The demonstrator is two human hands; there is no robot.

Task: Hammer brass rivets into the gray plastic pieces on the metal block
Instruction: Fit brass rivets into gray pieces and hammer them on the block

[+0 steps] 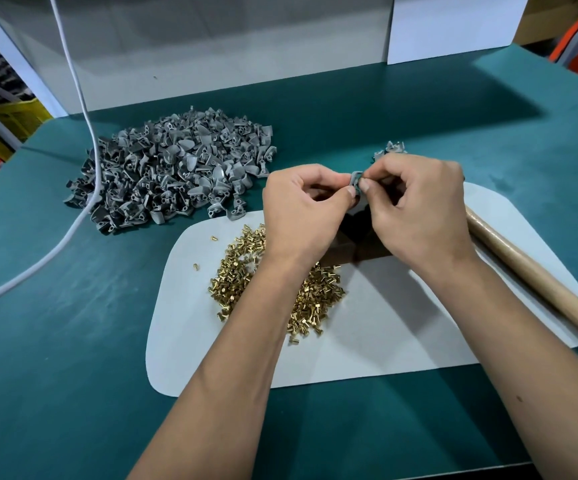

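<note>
My left hand [303, 209] and my right hand [415, 206] meet above the dark metal block [353, 244], both pinching one small gray plastic piece [356, 180] between thumbs and fingertips. The block is mostly hidden beneath my hands. A heap of brass rivets [242, 268] lies on the white mat [401, 323], partly under my left forearm. A big pile of gray plastic pieces [173, 168] sits at the back left. A wooden hammer handle [537, 282] lies along the mat's right side; its head is hidden.
A few gray pieces [389, 150] lie just behind my right hand. A white cable [83, 140] crosses the big pile and runs off to the left over the green tabletop [55, 341]. White panels [211, 46] stand along the back edge.
</note>
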